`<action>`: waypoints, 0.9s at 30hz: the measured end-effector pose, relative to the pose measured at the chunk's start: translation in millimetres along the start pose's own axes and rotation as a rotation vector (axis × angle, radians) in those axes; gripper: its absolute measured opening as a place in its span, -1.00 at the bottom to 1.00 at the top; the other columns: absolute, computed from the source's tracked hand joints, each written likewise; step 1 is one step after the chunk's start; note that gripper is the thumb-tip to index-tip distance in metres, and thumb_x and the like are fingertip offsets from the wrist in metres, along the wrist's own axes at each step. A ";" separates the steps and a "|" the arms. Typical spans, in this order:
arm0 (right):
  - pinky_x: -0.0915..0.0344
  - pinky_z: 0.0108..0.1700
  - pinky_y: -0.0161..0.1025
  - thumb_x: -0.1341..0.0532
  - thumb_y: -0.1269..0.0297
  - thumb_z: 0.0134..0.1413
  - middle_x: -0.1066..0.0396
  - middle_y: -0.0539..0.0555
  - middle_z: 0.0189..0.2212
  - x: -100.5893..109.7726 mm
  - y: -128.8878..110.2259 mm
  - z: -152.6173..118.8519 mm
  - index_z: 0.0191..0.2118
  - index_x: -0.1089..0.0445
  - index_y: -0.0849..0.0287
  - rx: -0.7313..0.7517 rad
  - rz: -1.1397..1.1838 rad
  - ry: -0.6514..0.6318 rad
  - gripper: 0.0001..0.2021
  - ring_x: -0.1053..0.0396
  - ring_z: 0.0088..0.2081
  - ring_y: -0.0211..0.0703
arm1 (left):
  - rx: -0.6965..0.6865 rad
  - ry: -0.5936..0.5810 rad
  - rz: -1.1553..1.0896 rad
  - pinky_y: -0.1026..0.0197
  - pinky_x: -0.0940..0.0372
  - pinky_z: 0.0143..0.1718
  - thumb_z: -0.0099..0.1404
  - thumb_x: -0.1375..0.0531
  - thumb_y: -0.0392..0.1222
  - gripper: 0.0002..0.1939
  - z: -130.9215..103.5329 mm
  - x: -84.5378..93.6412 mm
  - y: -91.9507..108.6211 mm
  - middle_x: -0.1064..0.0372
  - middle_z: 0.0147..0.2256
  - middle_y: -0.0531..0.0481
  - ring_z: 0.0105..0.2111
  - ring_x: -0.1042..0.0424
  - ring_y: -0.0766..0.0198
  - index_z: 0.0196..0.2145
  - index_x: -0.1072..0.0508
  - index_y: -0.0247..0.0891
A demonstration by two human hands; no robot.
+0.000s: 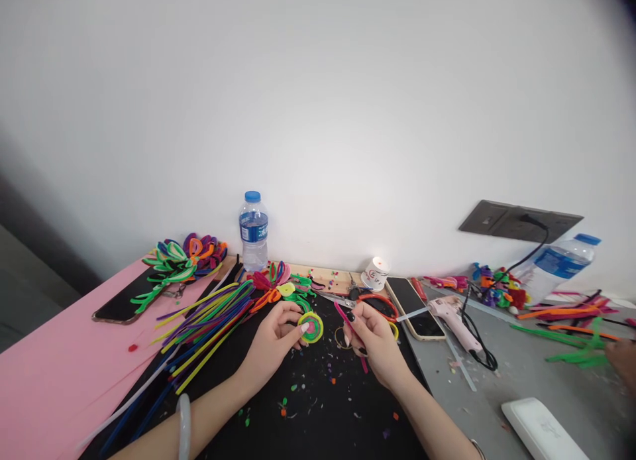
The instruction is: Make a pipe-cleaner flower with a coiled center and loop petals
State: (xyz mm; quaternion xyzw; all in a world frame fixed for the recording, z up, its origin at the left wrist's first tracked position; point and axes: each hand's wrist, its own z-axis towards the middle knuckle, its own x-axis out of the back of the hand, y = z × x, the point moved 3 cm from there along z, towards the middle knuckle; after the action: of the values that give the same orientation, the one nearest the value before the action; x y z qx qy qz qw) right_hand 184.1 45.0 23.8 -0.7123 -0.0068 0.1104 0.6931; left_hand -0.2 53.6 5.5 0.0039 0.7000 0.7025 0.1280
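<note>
Between the thumb and fingers of my left hand (281, 334) is a flat pipe-cleaner coil (312, 328), yellow at the rim, then green, with a pink centre. My right hand (370, 337) pinches a magenta pipe cleaner (342, 314), whose tip sticks up and whose other end shows below the palm. The two hands are apart over the black mat (308, 420). Just beyond them lie scissors (380, 304) with orange-red handles, their blades pointing left. A bundle of coloured pipe cleaners (209, 327) rests left of my left hand.
A water bottle (253, 234) and a paper cup (375, 274) stand by the wall. On the right are a phone (417, 307), a pink glue gun (457, 324) with its cord plugged in, and a white case (544, 430). Another person's hand (623, 364) is at the right edge.
</note>
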 end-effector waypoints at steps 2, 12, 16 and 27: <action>0.19 -0.65 -0.42 -0.13 0.09 0.08 -0.26 -0.11 -0.66 1.8 0.6 0.1 -0.47 -0.14 0.14 0.015 -0.031 0.006 -0.74 0.10 -0.70 -0.42 | -0.015 -0.002 0.006 0.28 -0.27 -0.54 0.10 -0.25 -0.14 -0.71 -0.4 -0.1 -1.2 -0.39 -0.39 0.03 -0.56 -0.41 0.30 -0.25 -0.26 -0.22; 0.07 -0.58 -0.34 -0.12 0.11 0.08 -0.13 -0.06 -0.64 19.3 -8.7 -0.2 -0.51 -0.31 0.18 0.191 -0.482 0.297 -0.73 -0.03 -0.59 -0.30 | -0.073 -0.030 0.090 0.26 -0.30 -0.52 0.14 -0.21 -0.18 -0.80 -4.2 -0.3 -3.0 -0.30 -0.29 0.03 -0.54 -0.40 0.32 -0.26 -0.32 -0.20; 0.09 -0.63 -0.35 -0.11 0.06 0.07 -0.06 -0.10 -0.65 37.9 -15.6 0.9 -0.37 -0.32 0.17 0.213 -0.406 0.486 -0.74 0.03 -0.64 -0.32 | -0.082 -0.040 0.111 0.26 -0.30 -0.53 0.16 -0.19 -0.18 -0.81 -4.5 -0.2 -1.6 -0.28 -0.28 0.03 -0.53 -0.42 0.31 -0.25 -0.31 -0.20; 0.03 -0.62 -0.42 -0.14 0.14 0.07 -0.26 -0.13 -0.65 72.2 -25.9 4.1 -0.36 -0.14 0.13 0.408 -0.168 0.707 -0.80 -0.04 -0.68 -0.40 | -0.070 -0.050 0.109 0.28 -0.30 -0.51 0.18 -0.15 -0.20 -0.82 -2.5 0.8 -5.4 -0.24 -0.27 0.05 -0.49 -0.43 0.32 -0.24 -0.26 -0.20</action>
State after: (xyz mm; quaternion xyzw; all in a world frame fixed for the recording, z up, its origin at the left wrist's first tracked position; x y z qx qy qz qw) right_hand 257.6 61.8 38.7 -0.5513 0.1954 -0.1990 0.7864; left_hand -0.5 51.2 -0.1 0.0552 0.6702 0.7323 0.1073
